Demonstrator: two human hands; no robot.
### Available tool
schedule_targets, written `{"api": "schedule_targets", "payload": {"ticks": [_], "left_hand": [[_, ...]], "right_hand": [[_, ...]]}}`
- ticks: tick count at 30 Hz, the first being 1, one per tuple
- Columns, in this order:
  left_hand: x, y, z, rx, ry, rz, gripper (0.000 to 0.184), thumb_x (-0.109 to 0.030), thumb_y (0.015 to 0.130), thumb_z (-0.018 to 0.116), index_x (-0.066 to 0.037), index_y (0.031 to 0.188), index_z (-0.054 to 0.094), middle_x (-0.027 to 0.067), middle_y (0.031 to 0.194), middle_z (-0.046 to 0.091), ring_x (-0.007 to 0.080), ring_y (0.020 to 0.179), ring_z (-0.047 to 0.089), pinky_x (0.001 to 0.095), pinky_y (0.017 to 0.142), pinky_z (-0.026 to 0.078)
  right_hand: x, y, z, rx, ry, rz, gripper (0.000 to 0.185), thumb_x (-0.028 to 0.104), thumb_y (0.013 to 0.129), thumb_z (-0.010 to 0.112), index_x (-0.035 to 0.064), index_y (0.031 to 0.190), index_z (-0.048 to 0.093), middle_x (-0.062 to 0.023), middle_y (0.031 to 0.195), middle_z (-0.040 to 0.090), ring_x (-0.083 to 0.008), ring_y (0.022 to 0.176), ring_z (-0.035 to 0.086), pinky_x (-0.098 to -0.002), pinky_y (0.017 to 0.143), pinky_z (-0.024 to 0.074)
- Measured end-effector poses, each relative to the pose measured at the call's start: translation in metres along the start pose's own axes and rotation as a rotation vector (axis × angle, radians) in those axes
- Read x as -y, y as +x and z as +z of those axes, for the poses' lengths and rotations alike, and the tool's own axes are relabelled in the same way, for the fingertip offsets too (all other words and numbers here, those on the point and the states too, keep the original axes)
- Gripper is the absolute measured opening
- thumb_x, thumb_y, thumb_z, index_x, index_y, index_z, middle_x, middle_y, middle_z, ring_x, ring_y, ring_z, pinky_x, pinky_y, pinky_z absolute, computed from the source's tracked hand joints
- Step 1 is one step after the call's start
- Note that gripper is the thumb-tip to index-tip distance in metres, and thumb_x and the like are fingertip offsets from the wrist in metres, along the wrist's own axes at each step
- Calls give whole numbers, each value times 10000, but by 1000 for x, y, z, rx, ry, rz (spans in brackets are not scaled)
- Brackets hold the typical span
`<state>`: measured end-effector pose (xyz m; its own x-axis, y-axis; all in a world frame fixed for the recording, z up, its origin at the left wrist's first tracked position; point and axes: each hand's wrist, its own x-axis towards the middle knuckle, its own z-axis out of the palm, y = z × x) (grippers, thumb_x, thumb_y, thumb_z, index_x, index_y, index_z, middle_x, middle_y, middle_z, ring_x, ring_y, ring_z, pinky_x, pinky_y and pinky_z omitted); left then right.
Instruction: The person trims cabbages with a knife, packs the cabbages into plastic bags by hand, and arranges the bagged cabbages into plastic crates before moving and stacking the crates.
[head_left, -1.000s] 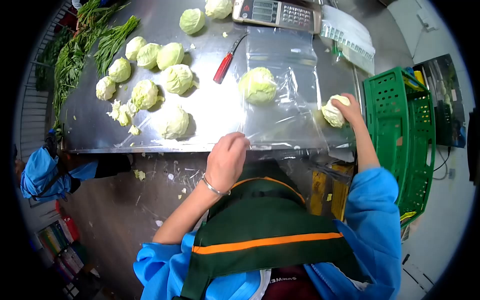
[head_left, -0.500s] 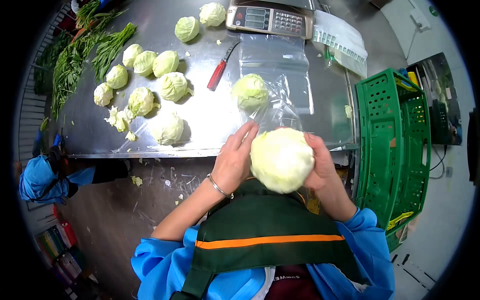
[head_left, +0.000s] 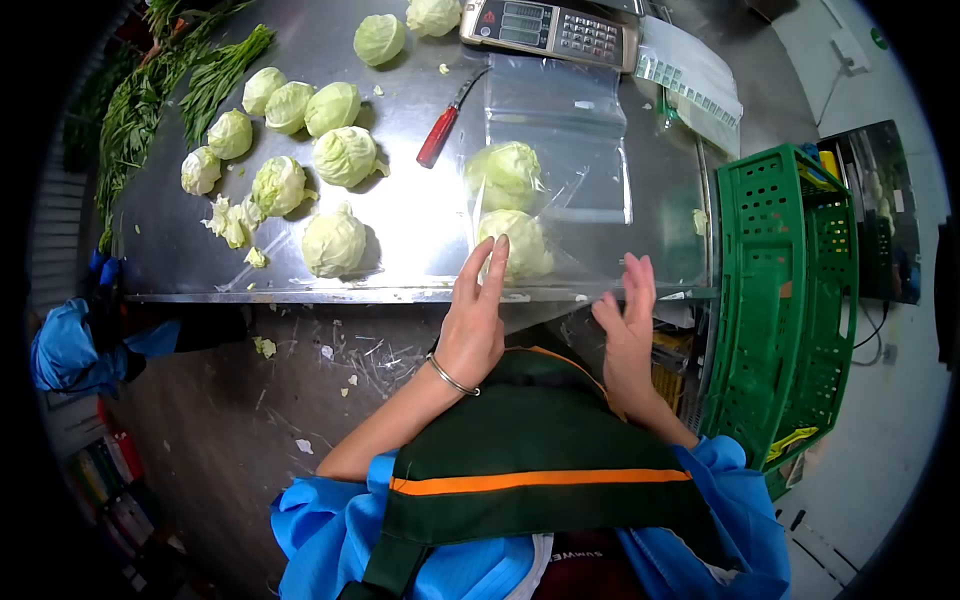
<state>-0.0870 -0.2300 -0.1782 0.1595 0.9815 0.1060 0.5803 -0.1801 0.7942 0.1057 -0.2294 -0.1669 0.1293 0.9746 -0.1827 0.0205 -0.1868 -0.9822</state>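
Two pale green cabbages, the far cabbage [head_left: 504, 174] and the near cabbage [head_left: 520, 246], lie one behind the other in a clear plastic bag [head_left: 575, 195] at the table's front edge. My left hand [head_left: 474, 325] has its fingers stretched out at the near cabbage's lower left side; whether they press on it or only on the film is unclear. To the right, my right hand [head_left: 628, 335] is open with fingers spread, beside the bag's mouth and off the cabbage. A red-handled knife [head_left: 435, 138] rests left of the bag.
Several loose cabbages [head_left: 346, 157] and torn leaves [head_left: 232, 222] lie on the metal table [head_left: 420, 250]. Leafy greens [head_left: 215, 85] are at far left, a scale [head_left: 550, 30] at the back. Green crates [head_left: 760, 300] stand right. Another person's blue clothing [head_left: 70, 345] shows at left.
The near cabbage has gone from between my hands into the bag on the table, in front of the other cabbage. My right hand has let go of it and opened.
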Motion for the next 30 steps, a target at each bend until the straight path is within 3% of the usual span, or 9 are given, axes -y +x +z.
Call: {"api": "schedule_targets", "payload": {"ticks": [3, 4, 7, 8, 10, 15, 17, 23, 30], "left_hand": [[0, -3, -1, 13, -47, -31, 888, 203, 607, 448, -68, 1424, 230, 228, 1355, 267, 414, 1152, 385, 362, 898, 424], [-1, -4, -2, 39, -31, -29, 890, 202, 607, 450, -80, 1425, 237, 228, 1349, 272, 405, 1118, 407, 355, 881, 432], [-2, -11, -5, 47, 0, -22, 772, 184, 629, 473, -96, 1343, 385, 217, 1318, 304, 311, 851, 493, 341, 779, 469], [1, -14, -9, 43, 12, 24, 724, 179, 640, 476, -88, 1311, 422, 214, 1313, 310, 290, 801, 492, 339, 760, 475], [8, -22, -20, 53, 0, 132, 525, 156, 698, 514, -56, 1177, 530, 177, 1289, 367, 207, 737, 532, 299, 675, 476], [32, -46, -61, -11, -170, 103, 491, 114, 666, 585, -36, 1132, 540, 148, 1023, 573, 191, 784, 573, 267, 622, 487], [69, -36, -60, -158, 406, 153, 506, 104, 698, 560, -56, 1177, 528, 141, 1097, 563, 267, 895, 560, 346, 775, 479], [83, 3, -14, 5, 489, 443, 684, -30, 573, 653, -216, 1222, 545, 37, 1235, 488, 259, 1012, 465, 398, 875, 389], [98, 3, 3, -128, 124, 269, 290, -84, 785, 630, -130, 1071, 649, 63, 1111, 575, 246, 984, 499, 342, 866, 389]], "right_hand": [[-20, 29, -3, 56, -668, -136, 727, 187, 779, 639, 79, 1390, 261, -143, 1458, 133, -337, 1304, 225, -441, 1038, 249], [-40, 46, 0, 26, -756, -234, 738, 304, 731, 692, 78, 1345, 349, -170, 1373, 323, -314, 1230, 369, -392, 976, 348], [-15, 65, 7, 487, -876, 130, 499, 290, 739, 669, 65, 1166, 543, -168, 1084, 588, -253, 1001, 570, -347, 830, 454], [-40, 64, -4, 398, -902, -9, 265, 234, 743, 644, 48, 932, 643, -122, 763, 655, -234, 712, 632, -335, 675, 491], [-60, 55, -39, 218, -687, 25, 170, 178, 741, 619, 36, 830, 649, -114, 683, 652, -217, 620, 623, -321, 606, 487], [-79, 47, -84, 26, -610, -143, 170, 22, 789, 594, 71, 944, 644, -101, 844, 627, -146, 682, 595, -250, 605, 478], [-67, 61, -65, 229, -787, -565, 255, 23, 764, 622, 99, 1006, 642, -102, 1001, 577, -197, 833, 579, -291, 687, 483], [-67, 87, -10, 678, -720, -1162, 405, 53, 704, 659, 190, 1085, 641, -57, 1179, 464, -233, 1036, 496, -353, 825, 449], [-54, 87, -11, 399, -521, -933, 161, -6, 743, 633, 45, 892, 599, -90, 941, 570, -217, 794, 555, -313, 685, 470]]}}
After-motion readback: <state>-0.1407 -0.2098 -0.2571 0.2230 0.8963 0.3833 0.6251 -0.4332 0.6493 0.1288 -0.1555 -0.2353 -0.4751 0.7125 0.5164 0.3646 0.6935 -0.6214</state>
